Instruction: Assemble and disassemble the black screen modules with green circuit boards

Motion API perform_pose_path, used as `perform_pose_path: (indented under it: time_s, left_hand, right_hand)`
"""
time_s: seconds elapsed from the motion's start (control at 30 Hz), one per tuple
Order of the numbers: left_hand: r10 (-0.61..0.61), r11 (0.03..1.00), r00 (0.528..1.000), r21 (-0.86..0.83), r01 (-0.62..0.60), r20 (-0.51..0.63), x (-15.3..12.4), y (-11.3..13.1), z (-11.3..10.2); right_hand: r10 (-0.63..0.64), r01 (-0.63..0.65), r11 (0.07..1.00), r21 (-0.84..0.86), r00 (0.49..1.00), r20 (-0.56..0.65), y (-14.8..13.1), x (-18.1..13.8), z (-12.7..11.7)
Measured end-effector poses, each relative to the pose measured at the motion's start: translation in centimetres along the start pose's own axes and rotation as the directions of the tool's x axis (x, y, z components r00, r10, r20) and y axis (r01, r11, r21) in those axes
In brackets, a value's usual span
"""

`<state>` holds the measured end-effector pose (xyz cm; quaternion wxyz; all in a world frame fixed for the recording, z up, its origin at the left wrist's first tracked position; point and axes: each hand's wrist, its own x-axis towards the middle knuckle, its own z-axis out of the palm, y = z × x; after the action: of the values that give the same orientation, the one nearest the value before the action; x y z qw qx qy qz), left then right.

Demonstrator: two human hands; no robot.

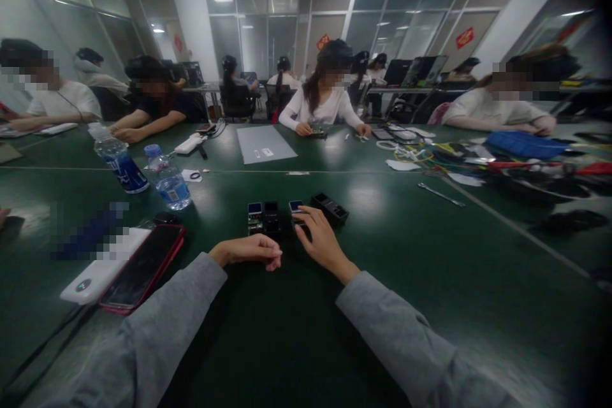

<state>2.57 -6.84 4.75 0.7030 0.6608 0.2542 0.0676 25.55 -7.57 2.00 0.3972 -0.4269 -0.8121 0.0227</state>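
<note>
On the green table (382, 255) in front of me stand several small black devices, some with blue screens (262, 217). My right hand (320, 242) lies on one of them (297, 209), fingers curled over it. A black open case (331, 207) sits just beyond that hand. My left hand (251, 250) rests on the table below the devices, fingers loosely curled, nothing visible in it. Both arms wear grey sleeves.
A red-cased phone (143, 268) lies on a white power bank (95, 274) at my left. Two water bottles (167, 178) stand behind them. A grey laptop (265, 143) lies further back. Several people sit around the table; tools and cables (478, 162) clutter the right side.
</note>
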Motion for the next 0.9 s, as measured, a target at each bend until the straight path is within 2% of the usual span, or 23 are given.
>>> perform_pose_path:
  time_s: [0.07,0.13,0.2,0.27,0.33,0.43,0.57,0.67,0.8,0.9]
  left_hand:
    - [0.038,0.958,0.998,0.286,-0.02,-0.057,0.9,0.4,2.3]
    - [0.252,0.813,0.953,0.571,-0.114,-0.169,2.0,0.3,4.8]
    - [0.417,0.55,0.901,0.822,-0.148,-0.117,3.0,-0.2,6.6]
    - [0.466,0.296,0.885,0.942,-0.16,0.004,3.6,-0.8,7.3]
    - [0.457,0.188,0.889,0.974,-0.127,0.028,3.9,-1.4,7.0]
    - [0.472,0.174,0.88,0.984,-0.038,-0.049,3.8,-1.8,5.9]
    - [0.457,0.22,0.886,0.975,-0.029,-0.077,3.6,-1.7,5.4]
    - [0.443,0.256,0.892,0.966,-0.029,-0.091,3.6,-1.5,5.6]
    - [0.456,0.263,0.882,0.965,-0.007,-0.118,3.8,-1.4,5.7]
    - [0.473,0.269,0.873,0.963,-0.01,-0.123,3.9,-1.6,5.6]
  right_hand:
    - [0.022,-0.018,0.999,0.034,0.995,-0.098,0.0,0.0,-0.1]
    - [0.088,-0.074,0.995,0.066,0.969,-0.233,0.2,0.1,0.0]
    - [0.184,-0.16,0.983,0.094,0.915,-0.36,0.5,0.1,0.3]
    - [0.26,-0.23,0.965,0.123,0.865,-0.429,0.8,0.0,0.5]
    - [0.306,-0.27,0.952,0.144,0.851,-0.427,1.1,-0.2,0.7]
    - [0.346,-0.303,0.938,0.17,0.864,-0.366,1.1,-0.5,0.9]
    - [0.366,-0.307,0.925,0.224,0.876,-0.314,0.5,-0.7,1.1]
    - [0.364,-0.313,0.929,0.197,0.872,-0.327,0.5,-0.7,1.0]
    - [0.275,-0.303,0.953,-0.013,0.883,-0.38,2.1,-0.1,0.0]
    - [0.249,-0.364,0.905,-0.222,0.874,-0.418,4.3,0.1,-0.8]
